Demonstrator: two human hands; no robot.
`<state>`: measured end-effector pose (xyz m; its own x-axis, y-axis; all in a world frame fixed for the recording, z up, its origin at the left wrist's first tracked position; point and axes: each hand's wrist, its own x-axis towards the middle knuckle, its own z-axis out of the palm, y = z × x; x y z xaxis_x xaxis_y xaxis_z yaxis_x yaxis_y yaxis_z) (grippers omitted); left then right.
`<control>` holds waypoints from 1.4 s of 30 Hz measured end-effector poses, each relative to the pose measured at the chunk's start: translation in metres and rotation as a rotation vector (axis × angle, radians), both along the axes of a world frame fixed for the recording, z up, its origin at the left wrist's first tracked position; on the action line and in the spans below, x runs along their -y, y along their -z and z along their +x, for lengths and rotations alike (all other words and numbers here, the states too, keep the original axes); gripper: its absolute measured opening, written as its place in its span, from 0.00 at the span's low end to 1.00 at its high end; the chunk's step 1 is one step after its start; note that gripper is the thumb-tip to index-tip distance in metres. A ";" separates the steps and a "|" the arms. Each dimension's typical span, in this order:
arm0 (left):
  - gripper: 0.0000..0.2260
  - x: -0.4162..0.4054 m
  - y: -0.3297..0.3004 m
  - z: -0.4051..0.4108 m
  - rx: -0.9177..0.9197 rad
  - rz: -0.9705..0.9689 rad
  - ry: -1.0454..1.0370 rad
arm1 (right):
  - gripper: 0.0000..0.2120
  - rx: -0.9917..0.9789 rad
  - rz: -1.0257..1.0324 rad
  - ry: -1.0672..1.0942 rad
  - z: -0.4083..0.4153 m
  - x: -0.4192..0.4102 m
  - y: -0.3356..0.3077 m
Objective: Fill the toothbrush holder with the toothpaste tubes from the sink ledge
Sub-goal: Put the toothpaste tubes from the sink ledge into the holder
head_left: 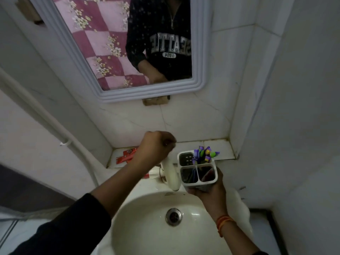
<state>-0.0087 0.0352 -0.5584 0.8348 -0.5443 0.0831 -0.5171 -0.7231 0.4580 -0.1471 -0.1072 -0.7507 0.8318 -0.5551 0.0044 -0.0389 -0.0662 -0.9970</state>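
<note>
Meanwhile right hand (207, 190) grips holder (197, 169) over sink (147, 208) rim; left hand (156, 146) fisted.

Mirrored "SEATTLE" and "1994" on the reflected dark sweatshirt (165, 45).

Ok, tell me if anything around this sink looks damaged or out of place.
Yes. A broken brown patch shows in the wall under the mirror, and another at the mirror's top left corner. A red tube lies flat on the ledge, not in the holder.
</note>
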 end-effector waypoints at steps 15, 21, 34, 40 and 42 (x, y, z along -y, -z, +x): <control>0.16 -0.083 0.143 0.076 -0.278 0.648 0.110 | 0.47 0.022 0.126 -0.005 0.005 -0.007 -0.001; 0.16 -0.100 0.131 0.090 -0.487 0.603 0.020 | 0.48 -0.012 0.062 0.020 0.007 -0.011 0.006; 0.12 -0.076 0.048 0.041 -1.212 -0.698 -0.213 | 0.46 -0.072 0.022 0.031 0.003 -0.011 0.001; 0.12 -0.023 -0.004 0.009 -0.653 -0.594 -0.037 | 0.48 -0.078 -0.005 0.040 0.003 -0.014 -0.007; 0.11 -0.004 -0.014 -0.002 -0.625 -0.614 -0.012 | 0.48 -0.048 -0.036 0.052 0.004 -0.014 -0.010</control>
<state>-0.0105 0.0395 -0.5440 0.8306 -0.5448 -0.1158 -0.0354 -0.2591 0.9652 -0.1429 -0.0936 -0.7410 0.8016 -0.5977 -0.0145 -0.0912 -0.0983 -0.9910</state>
